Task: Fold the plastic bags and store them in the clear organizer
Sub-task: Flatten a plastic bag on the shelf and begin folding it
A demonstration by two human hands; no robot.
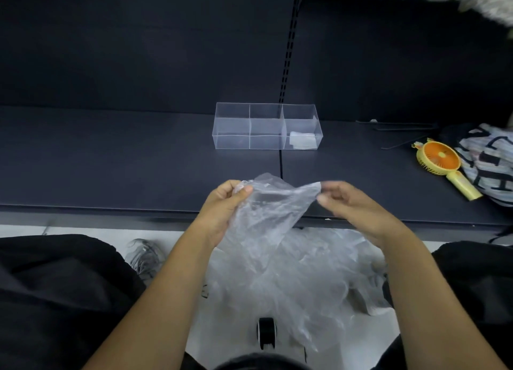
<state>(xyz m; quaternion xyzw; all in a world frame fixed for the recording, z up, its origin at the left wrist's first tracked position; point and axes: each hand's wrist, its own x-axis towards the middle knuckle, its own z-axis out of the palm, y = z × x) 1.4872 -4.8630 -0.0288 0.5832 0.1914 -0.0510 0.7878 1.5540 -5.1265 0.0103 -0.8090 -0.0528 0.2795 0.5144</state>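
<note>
A crumpled clear plastic bag [266,211] hangs in the air over the front edge of the dark shelf. My left hand [224,206] pinches its upper left corner and my right hand [352,206] pinches its upper right corner, so the top edge is stretched between them. Below it, more clear plastic bags [319,275] lie in a loose pile on the floor between my knees. The clear organizer [268,126] stands farther back on the shelf, divided into several compartments. A folded bag [303,140] lies in its front right compartment; the other compartments look empty.
A yellow and orange hand-held fan [444,164] lies on the shelf [111,159] at the right, beside a striped black and white bag [491,161]. Thin metal hooks [402,127] lie behind them. A small black and white object [266,332] sits on the floor near me.
</note>
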